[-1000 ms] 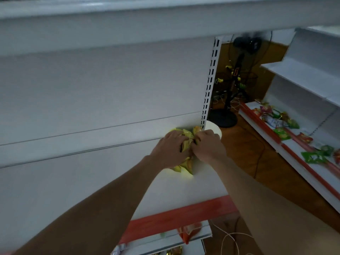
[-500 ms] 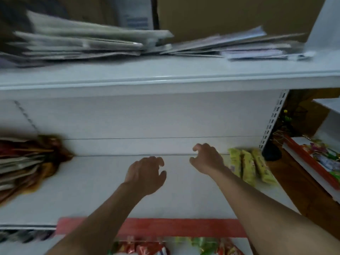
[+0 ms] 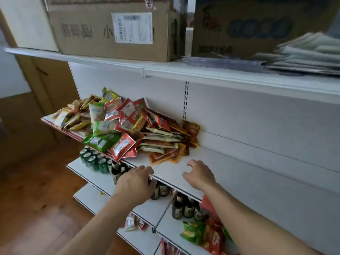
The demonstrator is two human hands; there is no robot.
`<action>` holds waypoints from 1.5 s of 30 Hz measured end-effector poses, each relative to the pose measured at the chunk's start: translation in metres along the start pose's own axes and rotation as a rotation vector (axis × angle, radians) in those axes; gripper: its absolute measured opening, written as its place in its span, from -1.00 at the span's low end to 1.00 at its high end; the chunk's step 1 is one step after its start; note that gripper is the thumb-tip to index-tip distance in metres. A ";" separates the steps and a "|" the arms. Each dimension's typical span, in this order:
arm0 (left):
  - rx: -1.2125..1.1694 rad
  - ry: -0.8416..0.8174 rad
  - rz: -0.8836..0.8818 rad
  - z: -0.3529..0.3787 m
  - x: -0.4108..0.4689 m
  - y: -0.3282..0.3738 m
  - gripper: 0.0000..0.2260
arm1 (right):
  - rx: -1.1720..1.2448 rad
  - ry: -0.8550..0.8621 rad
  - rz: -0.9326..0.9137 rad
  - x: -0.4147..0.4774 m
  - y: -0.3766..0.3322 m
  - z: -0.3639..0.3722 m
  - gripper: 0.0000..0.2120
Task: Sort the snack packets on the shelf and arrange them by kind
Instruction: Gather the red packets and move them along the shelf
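Both hands are empty, fingers loosely bent: left hand (image 3: pixel 135 183) and right hand (image 3: pixel 199 176) reach toward the mixed packet pile (image 3: pixel 125 126), probably to grab more.

snack packets (image 3: pixel 121 124): mixed red, green, yellow and orange foil pouches | state: unsorted, overlapping, tilted every way | location: heaped on the white shelf (image 3: pixel 176 173), left part, against its back panel
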State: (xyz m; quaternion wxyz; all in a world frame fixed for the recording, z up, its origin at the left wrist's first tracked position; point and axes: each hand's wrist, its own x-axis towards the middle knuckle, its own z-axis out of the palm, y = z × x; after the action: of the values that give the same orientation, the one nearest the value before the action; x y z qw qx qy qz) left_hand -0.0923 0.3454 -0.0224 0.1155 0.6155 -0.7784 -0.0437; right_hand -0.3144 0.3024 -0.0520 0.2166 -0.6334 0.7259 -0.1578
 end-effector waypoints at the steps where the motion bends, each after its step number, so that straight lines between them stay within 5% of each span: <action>1: -0.007 0.012 0.008 0.002 0.001 -0.003 -0.70 | 0.014 0.007 0.006 0.001 -0.002 0.002 -0.52; 12: -0.153 0.105 0.013 0.029 0.099 -0.053 -0.60 | 0.200 0.178 -0.094 0.092 -0.053 0.016 -0.56; 17: -0.106 0.161 -0.126 0.035 0.142 -0.106 -0.44 | 0.288 0.077 -0.179 0.131 -0.107 0.048 -0.60; 20: -0.142 0.028 -0.212 0.044 0.149 -0.143 -0.31 | 0.324 -0.014 -0.174 0.141 -0.133 0.070 -0.65; 24: -0.180 -0.134 -0.157 0.059 0.155 -0.173 -0.17 | 0.209 0.067 -0.154 0.159 -0.156 0.084 -0.58; 29: -0.185 0.129 0.014 0.072 0.158 -0.186 -0.34 | 0.082 0.094 -0.113 0.161 -0.169 0.098 -0.41; 33: -0.246 0.094 0.100 0.075 0.163 -0.191 -0.29 | 0.107 0.104 -0.036 0.153 -0.180 0.110 -0.48; 45: -0.955 0.062 0.088 0.038 0.199 -0.236 -0.73 | 0.758 0.291 0.216 0.133 -0.187 0.105 -0.63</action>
State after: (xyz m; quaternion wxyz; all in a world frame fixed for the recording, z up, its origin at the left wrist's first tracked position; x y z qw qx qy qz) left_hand 0.0798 0.0933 -0.0840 0.4101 0.4611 -0.6928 -0.3731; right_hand -0.1149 0.1482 -0.0635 0.3447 -0.4003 0.7019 -0.4778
